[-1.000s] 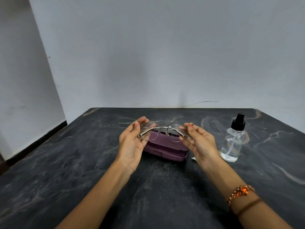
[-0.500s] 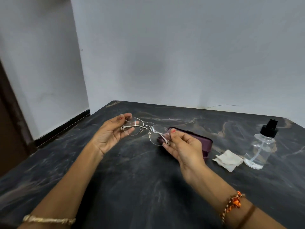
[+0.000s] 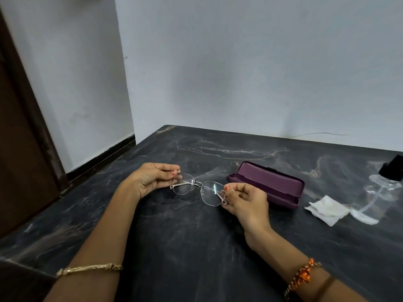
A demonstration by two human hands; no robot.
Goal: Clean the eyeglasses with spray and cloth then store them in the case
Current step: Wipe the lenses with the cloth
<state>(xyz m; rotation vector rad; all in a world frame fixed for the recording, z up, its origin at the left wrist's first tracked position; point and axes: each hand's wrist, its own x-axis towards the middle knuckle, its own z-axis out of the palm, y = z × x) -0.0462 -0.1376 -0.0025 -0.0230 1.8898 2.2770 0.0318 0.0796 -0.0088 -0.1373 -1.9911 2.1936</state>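
Nearest the camera, two bare forearms reached over the near part of the dark marble table (image 3: 174, 247), the left wrist ringed by a gold bangle (image 3: 89, 269) and the right by an orange beaded bracelet (image 3: 302, 277) with a brown band beside it. Nearer than the eyeglasses (image 3: 197, 189), the tabletop lay as a broad dark stretch with nothing on it but the arms; left of the eyeglasses, the table's edge ran diagonally toward the wall, with a dark wooden door frame (image 3: 26, 149) beyond it. The eyeglasses, thin metal-rimmed with clear lenses, were held over the table, temples folded in behind the lenses as far as could be seen. The left hand (image 3: 150, 179) pinched the left end of the frame between thumb and curled fingertips, and the right hand (image 3: 246, 201) pinched the right end the same way, its fingers curled close round the hinge. Just right of the eyeglasses and a little beyond them, the purple eyeglass case (image 3: 268, 184) lay on the table with its lid open. Farther right of the eyeglasses lay a crumpled white cloth (image 3: 327, 210), and just past it the clear spray bottle (image 3: 379, 192) with a black nozzle stood at the frame's right edge. Beyond the eyeglasses, the table's far edge met a plain pale wall (image 3: 239, 73).
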